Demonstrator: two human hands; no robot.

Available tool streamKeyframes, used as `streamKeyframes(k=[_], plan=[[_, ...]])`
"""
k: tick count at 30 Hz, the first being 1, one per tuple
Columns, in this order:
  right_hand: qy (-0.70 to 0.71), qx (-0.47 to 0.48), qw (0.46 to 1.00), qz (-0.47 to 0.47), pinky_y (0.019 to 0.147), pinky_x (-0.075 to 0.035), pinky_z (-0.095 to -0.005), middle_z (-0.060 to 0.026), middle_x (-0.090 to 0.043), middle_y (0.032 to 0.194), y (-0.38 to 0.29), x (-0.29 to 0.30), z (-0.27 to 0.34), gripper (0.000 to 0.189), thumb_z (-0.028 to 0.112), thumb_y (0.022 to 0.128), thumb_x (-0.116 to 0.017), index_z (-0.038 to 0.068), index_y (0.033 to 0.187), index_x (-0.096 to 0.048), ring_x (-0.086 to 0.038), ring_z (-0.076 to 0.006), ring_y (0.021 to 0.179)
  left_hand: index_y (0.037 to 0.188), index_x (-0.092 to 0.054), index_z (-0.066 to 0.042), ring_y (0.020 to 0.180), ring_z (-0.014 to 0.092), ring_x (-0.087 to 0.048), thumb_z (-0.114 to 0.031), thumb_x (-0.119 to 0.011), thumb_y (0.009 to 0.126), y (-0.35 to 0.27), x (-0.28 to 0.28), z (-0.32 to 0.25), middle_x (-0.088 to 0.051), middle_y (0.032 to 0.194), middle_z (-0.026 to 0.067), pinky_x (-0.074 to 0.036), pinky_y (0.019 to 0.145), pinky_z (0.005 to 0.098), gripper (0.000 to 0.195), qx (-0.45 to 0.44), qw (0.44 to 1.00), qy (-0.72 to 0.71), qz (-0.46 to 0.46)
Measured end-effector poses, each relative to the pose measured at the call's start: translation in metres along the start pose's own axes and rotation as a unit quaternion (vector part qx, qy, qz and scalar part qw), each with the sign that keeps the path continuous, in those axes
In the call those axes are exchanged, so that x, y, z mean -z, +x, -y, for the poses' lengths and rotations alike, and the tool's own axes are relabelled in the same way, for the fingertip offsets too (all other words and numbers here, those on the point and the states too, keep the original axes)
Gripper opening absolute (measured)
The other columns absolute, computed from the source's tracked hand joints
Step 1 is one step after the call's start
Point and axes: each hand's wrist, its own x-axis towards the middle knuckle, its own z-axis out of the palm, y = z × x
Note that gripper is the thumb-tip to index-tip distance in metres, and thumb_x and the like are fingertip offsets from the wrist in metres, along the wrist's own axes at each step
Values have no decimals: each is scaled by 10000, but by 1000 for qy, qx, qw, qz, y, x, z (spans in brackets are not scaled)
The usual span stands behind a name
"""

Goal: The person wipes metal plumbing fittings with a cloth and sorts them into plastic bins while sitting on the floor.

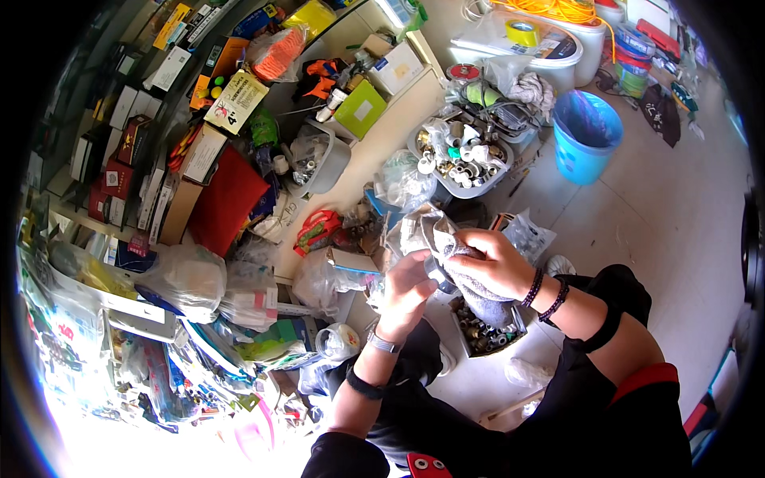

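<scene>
My right hand [493,263] grips a grey cloth [472,287], which hangs down over an open box of small metal fittings [478,340]. Close by on the left, my left hand [406,293] has its fingers apart and curled towards the cloth. Whether its fingertips touch anything is hard to tell. Just beyond the hands lie clear plastic bags [406,182] and a grey tub [472,190] heaped with white and brass pipe fittings.
Shelves packed with boxes [236,101] fill the left side. A grey bin [329,161] of fittings stands at the shelf. A blue bucket [588,137] stands on the tiled floor. White containers [559,60] with yellow tape [522,33] are behind. A plastic bag [529,373] lies between my legs.
</scene>
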Motion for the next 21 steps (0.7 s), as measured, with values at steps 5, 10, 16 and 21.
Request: streamKeyframes(k=[5,10,16,21], plan=[[35,-3,998,61,597,-415,-220,3,-558,762,-1,10,1,186,126,800,-598,-9,923,-565,-489,-44,690,1161,-429,25,977,179,-519,-114,-540,755,-1,-4,0,-523,1081,102,-437,813,300,443,56,992,-110,38],[43,6,994,98,628,-421,-244,-26,-570,760,-4,15,1,166,113,785,-596,-10,889,-558,-508,-77,695,1148,-458,-13,938,165,-545,-243,-506,789,1,-13,-4,-542,1058,72,-463,768,296,429,126,984,-128,22],[18,-58,984,168,649,-419,-265,-74,-580,755,-1,19,12,162,98,763,-593,-18,872,-569,-542,-129,701,1139,-479,-75,897,157,-557,-314,-541,749,1,3,4,-571,1028,54,-467,713,301,462,197,942,-269,40],[5,-67,986,154,607,-412,-282,-100,-563,714,-4,16,11,161,117,770,-593,-20,852,-577,-535,-140,651,1165,-471,-71,903,248,-540,-399,-595,631,2,-1,-19,-565,1027,92,-431,754,362,639,173,961,-211,-33]])
